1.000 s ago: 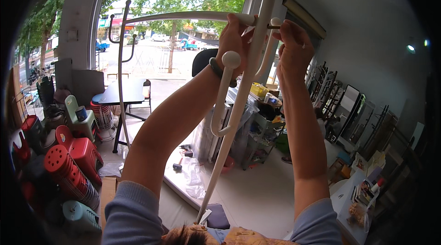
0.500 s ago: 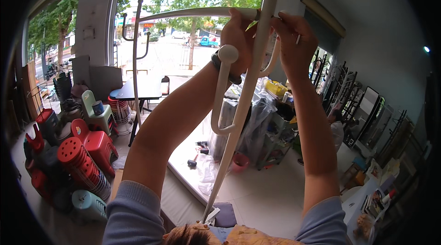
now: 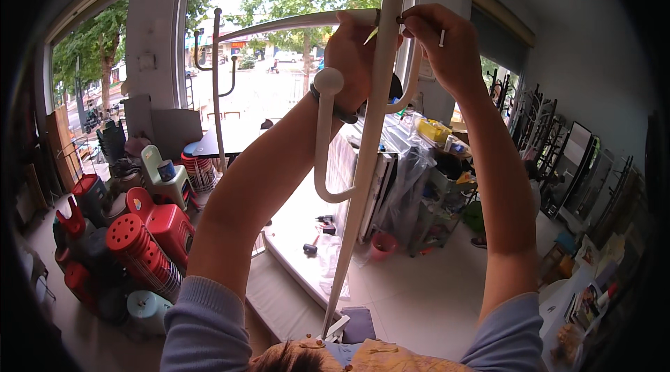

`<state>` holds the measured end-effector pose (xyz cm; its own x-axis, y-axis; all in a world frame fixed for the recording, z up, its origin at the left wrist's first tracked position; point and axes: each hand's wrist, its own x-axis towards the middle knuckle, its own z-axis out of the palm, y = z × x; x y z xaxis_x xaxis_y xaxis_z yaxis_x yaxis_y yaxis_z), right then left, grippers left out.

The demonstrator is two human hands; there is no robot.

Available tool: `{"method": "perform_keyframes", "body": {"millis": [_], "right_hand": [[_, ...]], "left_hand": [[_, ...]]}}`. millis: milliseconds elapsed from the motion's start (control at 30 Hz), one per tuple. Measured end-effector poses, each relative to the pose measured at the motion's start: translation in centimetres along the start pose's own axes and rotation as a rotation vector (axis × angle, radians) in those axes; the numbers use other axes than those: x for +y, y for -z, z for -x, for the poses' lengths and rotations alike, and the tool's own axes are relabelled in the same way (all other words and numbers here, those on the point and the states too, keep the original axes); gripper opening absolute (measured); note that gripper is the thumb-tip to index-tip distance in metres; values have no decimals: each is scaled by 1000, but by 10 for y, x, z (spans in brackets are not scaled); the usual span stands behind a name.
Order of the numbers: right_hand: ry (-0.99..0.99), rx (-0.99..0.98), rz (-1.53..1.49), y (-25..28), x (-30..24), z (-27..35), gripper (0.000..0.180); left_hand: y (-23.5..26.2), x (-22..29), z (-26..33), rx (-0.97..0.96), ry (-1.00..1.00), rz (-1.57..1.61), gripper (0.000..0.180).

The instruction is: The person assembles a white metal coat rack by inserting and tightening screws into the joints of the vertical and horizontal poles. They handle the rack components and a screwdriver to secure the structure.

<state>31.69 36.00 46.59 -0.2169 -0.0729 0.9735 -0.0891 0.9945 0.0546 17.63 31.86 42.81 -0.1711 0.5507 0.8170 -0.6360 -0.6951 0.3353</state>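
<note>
A white metal upright pole (image 3: 380, 86) of a coat rack rises tilted in front of me, with a ball-tipped hook (image 3: 325, 142) on its near side. My left hand (image 3: 352, 58) is closed round the end of the white crossbar (image 3: 293, 21), just left of the pole. The crossbar runs to a second hooked upright (image 3: 217, 79) at the left. My right hand (image 3: 447, 40), on the pole's right side, pinches a small dark bolt-like piece (image 3: 400, 20) against the pole, level with the crossbar's end. A thin pale pin-shaped piece (image 3: 442, 38) sticks out from the same hand.
Red stools (image 3: 139, 243) and chairs stand at the left. A low white platform (image 3: 293, 271) carries a mallet (image 3: 310, 249) and a power drill (image 3: 325, 224). Plastic-wrapped goods, a shelf cart (image 3: 440, 211) and a red bucket (image 3: 382, 245) are beyond. Cluttered table (image 3: 569, 316) at right.
The view has shifted, so the room appears farther right and the pole slightly farther left. Both hands keep their places at the joint, with the right fingers still at the pole.
</note>
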Motion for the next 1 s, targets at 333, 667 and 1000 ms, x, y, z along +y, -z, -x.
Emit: {"method": "perform_keyframes", "body": {"millis": [333, 667, 1000], "right_hand": [[13, -32, 187, 6, -5, -4, 9], [78, 5, 289, 0, -16, -8, 9], [55, -63, 434, 0, -21, -7, 9]], "left_hand": [[5, -1, -3, -12, 20, -14, 56], [6, 1, -3, -27, 37, -21, 56], [14, 3, -4, -111, 98, 23, 55]]}}
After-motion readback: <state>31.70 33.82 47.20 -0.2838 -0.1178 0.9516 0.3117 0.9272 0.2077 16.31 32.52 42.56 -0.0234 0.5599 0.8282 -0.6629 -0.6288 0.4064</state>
